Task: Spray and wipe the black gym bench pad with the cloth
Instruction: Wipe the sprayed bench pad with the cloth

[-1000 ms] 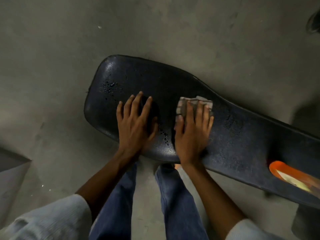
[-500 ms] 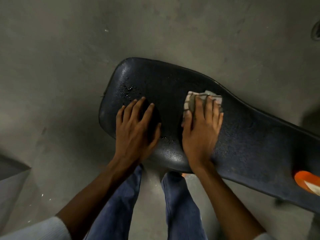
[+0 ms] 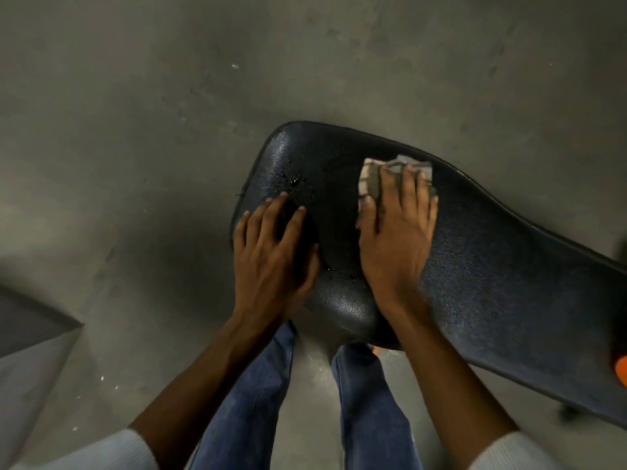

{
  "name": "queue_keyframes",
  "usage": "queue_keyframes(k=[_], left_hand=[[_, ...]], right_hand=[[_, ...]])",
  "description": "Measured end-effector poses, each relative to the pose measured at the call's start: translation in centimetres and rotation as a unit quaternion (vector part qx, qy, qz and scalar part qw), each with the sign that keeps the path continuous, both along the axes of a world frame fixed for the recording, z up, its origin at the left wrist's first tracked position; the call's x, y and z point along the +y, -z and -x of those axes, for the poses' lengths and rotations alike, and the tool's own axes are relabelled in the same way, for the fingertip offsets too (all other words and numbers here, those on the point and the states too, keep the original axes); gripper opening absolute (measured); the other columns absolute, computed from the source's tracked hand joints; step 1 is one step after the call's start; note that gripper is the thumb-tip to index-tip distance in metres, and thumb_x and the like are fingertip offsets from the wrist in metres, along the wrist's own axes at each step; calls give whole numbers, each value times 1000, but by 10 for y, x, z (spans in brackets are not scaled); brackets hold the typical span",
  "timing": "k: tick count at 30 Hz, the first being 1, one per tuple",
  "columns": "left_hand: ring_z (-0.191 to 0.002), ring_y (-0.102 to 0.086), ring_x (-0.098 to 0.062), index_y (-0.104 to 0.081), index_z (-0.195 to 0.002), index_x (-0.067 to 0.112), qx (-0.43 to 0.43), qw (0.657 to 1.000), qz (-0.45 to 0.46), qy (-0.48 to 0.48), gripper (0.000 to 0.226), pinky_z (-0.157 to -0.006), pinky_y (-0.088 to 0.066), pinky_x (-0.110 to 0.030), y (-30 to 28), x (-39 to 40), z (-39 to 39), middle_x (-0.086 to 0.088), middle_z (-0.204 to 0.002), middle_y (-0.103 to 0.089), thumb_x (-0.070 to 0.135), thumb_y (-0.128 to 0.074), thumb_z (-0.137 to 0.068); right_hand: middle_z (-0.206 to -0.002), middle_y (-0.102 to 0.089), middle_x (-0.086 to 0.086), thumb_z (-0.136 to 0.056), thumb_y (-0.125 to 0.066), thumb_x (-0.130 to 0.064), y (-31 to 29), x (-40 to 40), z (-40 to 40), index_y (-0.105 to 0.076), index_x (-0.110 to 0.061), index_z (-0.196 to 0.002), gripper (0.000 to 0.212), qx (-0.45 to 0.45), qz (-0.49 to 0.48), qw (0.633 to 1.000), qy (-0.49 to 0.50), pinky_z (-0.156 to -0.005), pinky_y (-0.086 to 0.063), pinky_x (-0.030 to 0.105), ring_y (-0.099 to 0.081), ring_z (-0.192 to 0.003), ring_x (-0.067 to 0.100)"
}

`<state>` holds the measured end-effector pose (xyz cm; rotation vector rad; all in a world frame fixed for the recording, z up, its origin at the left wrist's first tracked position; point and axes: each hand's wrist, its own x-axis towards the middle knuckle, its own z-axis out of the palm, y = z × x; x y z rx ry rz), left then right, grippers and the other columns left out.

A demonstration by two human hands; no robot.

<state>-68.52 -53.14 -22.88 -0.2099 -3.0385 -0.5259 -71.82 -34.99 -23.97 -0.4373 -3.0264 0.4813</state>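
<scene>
The black bench pad (image 3: 492, 283) runs from the centre to the right edge, its rounded wide end at the left. Droplets (image 3: 298, 184) glisten on that end. My right hand (image 3: 397, 239) presses flat on a checked grey-and-white cloth (image 3: 371, 179), which shows beyond my fingertips near the pad's far edge. My left hand (image 3: 271, 252) rests flat on the pad's left end, fingers spread, holding nothing. An orange object (image 3: 621, 369), cut off at the right edge, lies on the pad; I cannot tell what it is.
Grey concrete floor (image 3: 169, 130) surrounds the pad. My legs in blue jeans (image 3: 258, 401) stand below the pad's near edge. A pale angled surface (image 3: 30, 347) sits at the lower left. A dark piece of the bench frame (image 3: 570, 410) shows at the lower right.
My right hand has slid the cloth away from me toward the pad's far edge. The view has shifted, so the pad sits further right. My left hand stays planted on the pad.
</scene>
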Motion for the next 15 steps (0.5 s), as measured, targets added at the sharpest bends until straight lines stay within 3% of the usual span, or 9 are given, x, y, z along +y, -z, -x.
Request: queue_keyframes(k=[4,9,15], left_hand=[[-136,-52,-42,-63,-141,8,5,998,-36,-45,51,-109,-43,-57,4,-12,0,-19,-152,-53,34,-66,-96],[-136,-53,-40,-63,-141,7,5,998,-53,-23,50,-112,-41,-52,10,-19,-2,-19,-150,-56,33,-65,-98],[-135,-53,-37,-63,-141,9,-11,998,-56,-11,51,-109,-42,-50,8,-27,1,-16,-152,-54,38,-64,-100]], right_hand=[[-174,-39,9,-114,-41,-44,1,-35,-14,-45,-26,-162,52,10,8,998,-67,-135,-18,57,-29,-164,33],[-172,-42,11,-112,-42,-43,3,-66,42,-49,-25,-160,52,31,47,978,-199,-135,-16,56,-31,-164,35],[-173,-40,8,-112,-44,-42,2,-45,55,-48,-25,-162,53,34,39,995,-91,-136,-18,55,-28,-165,32]])
